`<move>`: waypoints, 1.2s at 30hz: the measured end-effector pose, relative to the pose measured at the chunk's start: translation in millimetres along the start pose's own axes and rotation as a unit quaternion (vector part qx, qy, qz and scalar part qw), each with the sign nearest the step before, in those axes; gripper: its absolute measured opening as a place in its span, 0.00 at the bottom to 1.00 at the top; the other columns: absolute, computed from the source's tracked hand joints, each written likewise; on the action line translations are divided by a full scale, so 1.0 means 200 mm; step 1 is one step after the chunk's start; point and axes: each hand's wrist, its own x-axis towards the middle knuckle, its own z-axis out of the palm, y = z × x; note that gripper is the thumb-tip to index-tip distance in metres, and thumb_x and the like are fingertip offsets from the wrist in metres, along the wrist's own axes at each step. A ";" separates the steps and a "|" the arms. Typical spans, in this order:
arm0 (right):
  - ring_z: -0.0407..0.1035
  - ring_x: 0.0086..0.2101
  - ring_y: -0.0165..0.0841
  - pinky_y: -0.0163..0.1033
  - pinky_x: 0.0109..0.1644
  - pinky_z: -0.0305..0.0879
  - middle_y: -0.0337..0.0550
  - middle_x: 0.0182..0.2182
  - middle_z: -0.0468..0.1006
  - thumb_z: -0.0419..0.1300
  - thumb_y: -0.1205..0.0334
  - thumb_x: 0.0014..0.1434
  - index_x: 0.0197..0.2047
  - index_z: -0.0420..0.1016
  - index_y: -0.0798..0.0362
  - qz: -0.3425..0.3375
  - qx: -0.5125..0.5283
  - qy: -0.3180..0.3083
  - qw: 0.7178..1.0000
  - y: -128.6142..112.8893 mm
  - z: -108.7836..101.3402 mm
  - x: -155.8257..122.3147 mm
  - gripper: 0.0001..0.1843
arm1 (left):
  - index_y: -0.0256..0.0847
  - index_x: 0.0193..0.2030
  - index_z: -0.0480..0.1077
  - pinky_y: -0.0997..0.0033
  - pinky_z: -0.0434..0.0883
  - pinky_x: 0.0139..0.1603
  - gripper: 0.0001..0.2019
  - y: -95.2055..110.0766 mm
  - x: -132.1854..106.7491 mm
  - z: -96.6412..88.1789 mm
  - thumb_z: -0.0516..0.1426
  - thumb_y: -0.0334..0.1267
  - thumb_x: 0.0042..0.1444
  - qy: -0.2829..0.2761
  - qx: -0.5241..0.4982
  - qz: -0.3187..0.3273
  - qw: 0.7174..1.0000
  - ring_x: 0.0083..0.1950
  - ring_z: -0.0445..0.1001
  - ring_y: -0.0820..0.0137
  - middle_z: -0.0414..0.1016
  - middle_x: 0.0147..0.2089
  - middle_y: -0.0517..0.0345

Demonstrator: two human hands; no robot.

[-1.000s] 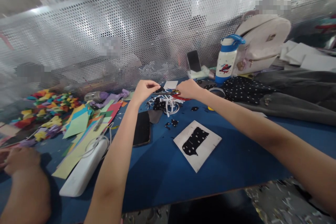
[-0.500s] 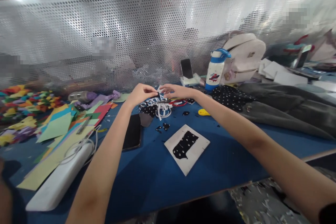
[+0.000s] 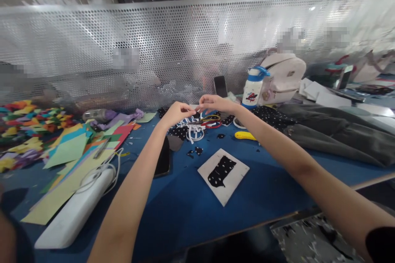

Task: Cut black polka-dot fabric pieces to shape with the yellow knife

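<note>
Left hand [image 3: 177, 113], right hand [image 3: 212, 102] pinched shut together (contents too small to tell); dotted cutout [image 3: 221, 170] already on white card [image 3: 225, 195]; scraps [image 3: 194, 151] loose.

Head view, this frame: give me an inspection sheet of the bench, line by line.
surface: blue table, strewn with small cuttings.
job's things: heap of white strips and dotted black scraps on the table below the hands; red-handled scissors beside it; white card with a dotted black cutout nearer.
clutter: coloured paper, yellow tool, dark phone, bottle, backpack, grey garment.
grips: left hand and right hand both pinched shut, fingertips meeting; what they pinch is too small to tell.
cables: white cable coiled on a white power bank.
surroundings: perforated metal screen behind the table.
</note>
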 end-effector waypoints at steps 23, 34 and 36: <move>0.74 0.31 0.30 0.38 0.40 0.70 0.41 0.29 0.80 0.63 0.60 0.55 0.34 0.74 0.56 0.060 0.000 0.019 0.998 -0.11 -0.07 -0.48 0.07 | 0.34 0.42 0.73 0.66 0.75 0.39 0.12 0.24 -0.05 0.33 0.59 0.43 0.62 -0.038 -0.123 -0.003 0.992 0.37 0.76 0.71 0.76 0.38 0.56; 0.73 0.36 0.31 0.37 0.43 0.69 0.39 0.35 0.80 0.60 0.67 0.60 0.38 0.76 0.51 -0.038 -0.184 0.067 0.980 0.04 0.09 -0.73 0.04 | 0.49 0.35 0.79 0.65 0.71 0.48 0.08 0.32 -0.14 0.48 0.60 0.32 0.57 0.018 -0.090 0.051 0.995 0.44 0.76 0.67 0.80 0.40 0.62; 0.72 0.39 0.33 0.39 0.45 0.68 0.40 0.37 0.80 0.59 0.67 0.61 0.39 0.76 0.51 -0.117 -0.272 0.064 0.953 0.07 0.12 -0.75 0.05 | 0.49 0.34 0.79 0.63 0.70 0.50 0.09 0.31 -0.15 0.50 0.59 0.31 0.58 0.031 -0.074 0.072 0.994 0.46 0.75 0.67 0.79 0.42 0.62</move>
